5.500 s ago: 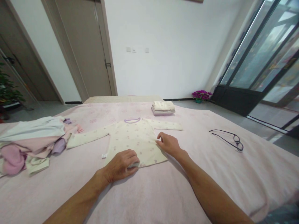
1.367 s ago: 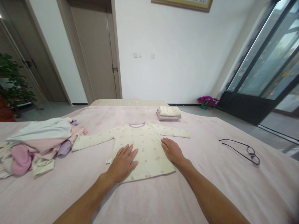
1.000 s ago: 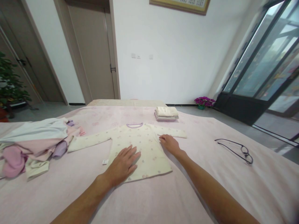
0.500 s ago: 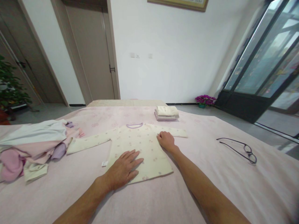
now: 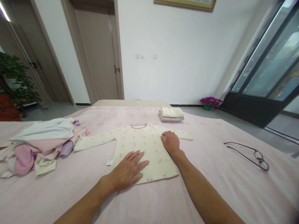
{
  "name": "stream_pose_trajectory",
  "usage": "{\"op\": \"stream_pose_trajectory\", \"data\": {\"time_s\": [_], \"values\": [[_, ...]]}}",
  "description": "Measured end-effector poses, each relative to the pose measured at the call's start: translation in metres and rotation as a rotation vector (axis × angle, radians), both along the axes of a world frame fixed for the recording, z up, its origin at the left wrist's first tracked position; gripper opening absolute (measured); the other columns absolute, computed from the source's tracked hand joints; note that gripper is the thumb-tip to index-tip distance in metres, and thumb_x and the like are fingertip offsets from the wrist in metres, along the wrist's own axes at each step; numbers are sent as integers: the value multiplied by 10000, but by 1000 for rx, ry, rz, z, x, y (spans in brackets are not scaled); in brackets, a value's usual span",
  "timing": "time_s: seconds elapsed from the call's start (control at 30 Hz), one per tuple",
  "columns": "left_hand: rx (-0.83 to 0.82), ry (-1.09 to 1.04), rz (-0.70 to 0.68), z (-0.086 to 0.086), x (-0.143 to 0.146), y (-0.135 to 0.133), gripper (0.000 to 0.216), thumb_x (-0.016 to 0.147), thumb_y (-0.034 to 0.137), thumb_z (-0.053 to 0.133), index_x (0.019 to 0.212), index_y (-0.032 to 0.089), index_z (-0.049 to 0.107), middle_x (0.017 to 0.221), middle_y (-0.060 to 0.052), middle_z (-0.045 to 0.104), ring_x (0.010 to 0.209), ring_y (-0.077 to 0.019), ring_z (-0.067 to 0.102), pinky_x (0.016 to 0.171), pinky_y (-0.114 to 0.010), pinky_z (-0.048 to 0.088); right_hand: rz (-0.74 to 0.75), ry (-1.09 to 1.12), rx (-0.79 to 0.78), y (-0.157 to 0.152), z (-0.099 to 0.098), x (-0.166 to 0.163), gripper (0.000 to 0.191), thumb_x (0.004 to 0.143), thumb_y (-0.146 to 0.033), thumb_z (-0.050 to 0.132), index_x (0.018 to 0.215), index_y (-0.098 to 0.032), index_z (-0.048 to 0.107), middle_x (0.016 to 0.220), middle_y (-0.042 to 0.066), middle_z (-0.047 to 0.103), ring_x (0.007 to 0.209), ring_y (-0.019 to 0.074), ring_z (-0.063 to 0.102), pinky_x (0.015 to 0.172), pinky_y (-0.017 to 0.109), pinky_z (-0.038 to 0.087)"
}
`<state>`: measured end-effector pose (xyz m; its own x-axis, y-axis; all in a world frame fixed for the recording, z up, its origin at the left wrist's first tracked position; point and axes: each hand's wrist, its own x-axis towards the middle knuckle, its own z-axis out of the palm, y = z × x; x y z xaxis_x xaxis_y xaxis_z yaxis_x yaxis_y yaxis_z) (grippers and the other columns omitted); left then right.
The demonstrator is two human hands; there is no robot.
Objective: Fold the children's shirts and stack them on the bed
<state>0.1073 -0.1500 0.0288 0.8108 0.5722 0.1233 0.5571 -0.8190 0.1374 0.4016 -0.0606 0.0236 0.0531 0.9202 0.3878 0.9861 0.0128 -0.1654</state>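
Note:
A small cream long-sleeved shirt (image 5: pixel 140 143) with a lilac collar lies spread flat on the pink bedspread (image 5: pixel 210 186). My left hand (image 5: pixel 128 169) rests flat on the shirt's lower front, fingers stretched out and apart. My right hand (image 5: pixel 171 141) lies at the shirt's right armpit, where the right sleeve begins. Its fingers are curled down onto the fabric; whether they pinch it I cannot make out.
A heap of unfolded pink, white and lilac clothes (image 5: pixel 37 141) lies at the left. A folded stack (image 5: pixel 171 114) sits at the far side of the bed. Black glasses (image 5: pixel 249 152) lie at the right. Doors, a plant (image 5: pixel 14 81) and purple flowers (image 5: pixel 210 101) stand beyond.
My right hand slid up the shirt's right side from the hem area to the armpit. My left hand opened from a curled hold at the hem to lying flat.

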Motion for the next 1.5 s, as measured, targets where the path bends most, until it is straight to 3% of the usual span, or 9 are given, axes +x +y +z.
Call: {"op": "stream_pose_trajectory", "data": {"time_s": [0.1, 0.2, 0.37, 0.67, 0.87, 1.07, 1.23, 1.4, 1.5], "values": [[-1, 7, -4, 0, 0, 0, 520, 972, 401, 430, 1482, 343, 349, 1603, -46, 234, 1459, -290, 227, 1172, -517, 213, 226, -57, 73, 0, -1, -10, 410, 964, -355, 441, 1325, -190, 543, 1398, 123, 523, 1305, 271, 425, 1089, 419, 290], [-6, 5, -6, -1, 0, 1, 526, 970, 395, 437, 1485, 336, 344, 1606, -58, 222, 1461, -300, 216, 1171, -524, 205, 377, -133, -28, 2, -10, -17, 568, 990, -421, 352, 1482, -137, 359, 1562, 122, 310, 1457, 260, 204, 1173, 451, 156], [-32, -24, -4, -2, 0, 2, 531, 955, 376, 474, 1474, 330, 370, 1597, -64, 250, 1450, -307, 246, 1170, -522, 203, 295, -178, -309, 7, -22, -11, 680, 994, -521, 175, 1521, -104, 278, 1593, 117, 216, 1480, 257, 134, 1185, 467, 131], [-67, -69, -22, -1, -4, 4, 556, 946, 466, 478, 1474, 330, 370, 1589, -85, 265, 1453, -316, 237, 1162, -540, 206, 206, -215, -344, 8, -2, -18, 621, 1001, -491, 193, 1510, -157, 317, 1595, 124, 213, 1483, 269, 117, 1169, 510, 126], [-94, -68, -14, 7, -4, 3, 556, 934, 469, 495, 1458, 309, 402, 1576, -106, 294, 1439, -331, 272, 1148, -562, 230, 318, -192, -339, 20, 19, -56, 642, 995, -504, 211, 1514, -136, 296, 1590, 129, 226, 1475, 276, 154, 1163, 498, 158], [-72, -200, 10, 1, -6, 5, 449, 939, 392, 516, 1370, 265, 517, 1508, -98, 424, 1391, -277, 381, 1143, -498, 295, 299, -153, -376, 33, 2, -80, 652, 991, -510, 217, 1521, -135, 276, 1596, 124, 207, 1478, 276, 140, 1163, 497, 150], [174, -426, 338, -14, -29, 37, 346, 952, 275, 476, 1275, 239, 593, 1392, -75, 557, 1342, -236, 445, 1129, -475, 339, 271, -137, -330, 37, -24, -75, 683, 991, -526, 193, 1535, -116, 236, 1605, 112, 175, 1485, 253, 96, 1179, 461, 73], [393, -433, 991, -20, -87, 75, 367, 890, 174, 500, 1239, 188, 613, 1392, -114, 531, 1365, -275, 392, 1127, -477, 317, 276, -121, -314, 38, -26, -72, 671, 991, -531, 205, 1526, -131, 268, 1603, 108, 187, 1484, 240, 108, 1178, 443, 68], [454, -353, 1260, -19, -122, 80, 404, 896, 200, 491, 1290, 190, 576, 1442, -129, 459, 1384, -308, 332, 1109, -501, 302, 277, -114, -299, 37, -25, -72, 659, 990, -522, 227, 1518, -133, 288, 1601, 105, 198, 1481, 239, 122, 1178, 436, 76]]}}
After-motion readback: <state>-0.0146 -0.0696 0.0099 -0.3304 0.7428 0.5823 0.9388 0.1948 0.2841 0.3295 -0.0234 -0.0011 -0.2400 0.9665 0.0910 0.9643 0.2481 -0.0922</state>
